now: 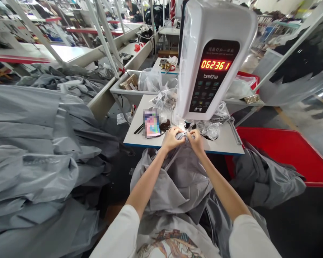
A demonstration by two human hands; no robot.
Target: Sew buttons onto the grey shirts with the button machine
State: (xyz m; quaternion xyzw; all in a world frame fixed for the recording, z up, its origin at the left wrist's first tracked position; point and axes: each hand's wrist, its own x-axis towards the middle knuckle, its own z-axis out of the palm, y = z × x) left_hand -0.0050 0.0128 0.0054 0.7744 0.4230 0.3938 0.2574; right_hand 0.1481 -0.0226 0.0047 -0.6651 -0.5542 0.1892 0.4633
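Two hands are clenched close together at the near edge of the worktable: the left hand (172,139) and the right hand (196,141) each grip a bunched fold of grey fabric (174,182), which falls from them in loose folds toward the person's printed white shirt (172,243). Just ahead of the right hand, the foot area of a white bretha industrial sewing machine (212,53) is partly hidden behind the hands, and the machine's head, still wrapped in clear plastic, rises in the upper middle with a red display (215,65) reading 062361. The white table (140,141) has a blue edge and holds a phone (151,123) with a blurred screen near the left hand, with thin black strips (139,129) beside it and crumpled clear plastic bags (208,129) right of the machine. A large pile of grey cloth (29,157) fills the left of the frame, and another heap (266,182) lies on a red bin (290,150) at the right. Farther up, a white tray (129,86) holds a brown packet, and a co-worker (130,9) sits at the top edge.
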